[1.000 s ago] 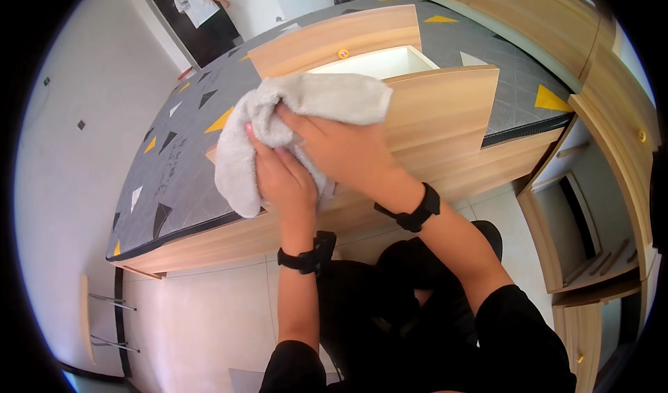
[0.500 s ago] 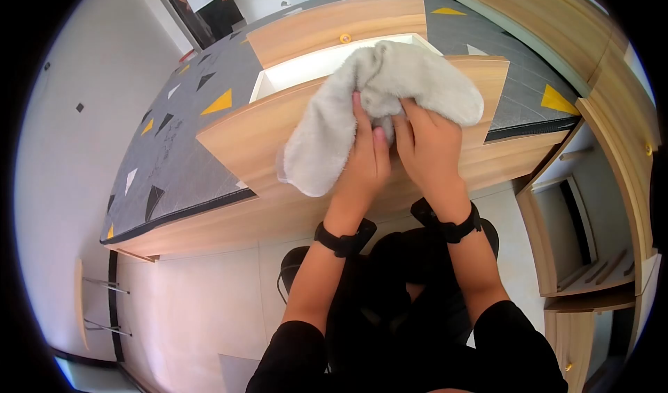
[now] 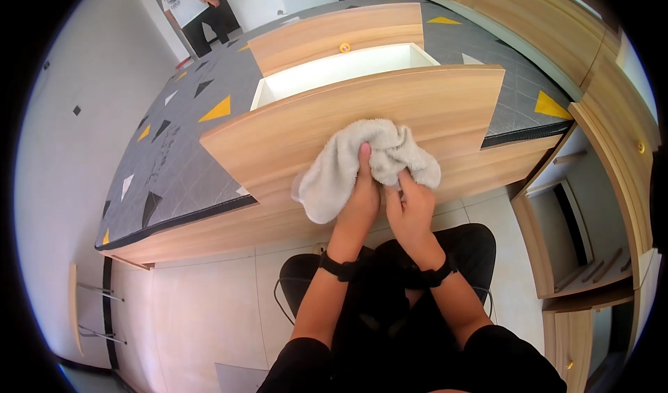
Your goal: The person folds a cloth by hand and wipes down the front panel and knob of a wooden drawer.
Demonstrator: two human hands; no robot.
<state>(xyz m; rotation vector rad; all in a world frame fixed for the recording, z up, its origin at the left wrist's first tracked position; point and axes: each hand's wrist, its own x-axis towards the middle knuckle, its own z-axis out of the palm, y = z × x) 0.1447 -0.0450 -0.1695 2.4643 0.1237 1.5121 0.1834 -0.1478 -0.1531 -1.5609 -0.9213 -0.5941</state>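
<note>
A fluffy pale-grey cloth (image 3: 339, 167) is bunched up in front of a wooden panel (image 3: 445, 101). My left hand (image 3: 360, 202) is closed on its lower middle, the thumb pressed on top. Close beside it, my right hand (image 3: 413, 212) pinches the right part of the cloth, fingers partly tucked in its folds. Behind the cloth stands a drawer with a white inside (image 3: 341, 76). Beyond the drawer rises a second wooden panel (image 3: 306, 42), with a yellow round knob (image 3: 345, 48) on it.
A grey mattress (image 3: 181, 153) with yellow and white triangles spreads behind and beside the drawer, on a wooden bed base (image 3: 209, 243). Open wooden shelving (image 3: 557, 233) stands at the right. At the far left a person (image 3: 191, 10) stands near a doorway.
Both hands have come down and closer to me with the cloth, away from the drawer's top edge. The drawer's inside now shows fully. The far person has shifted left in view.
</note>
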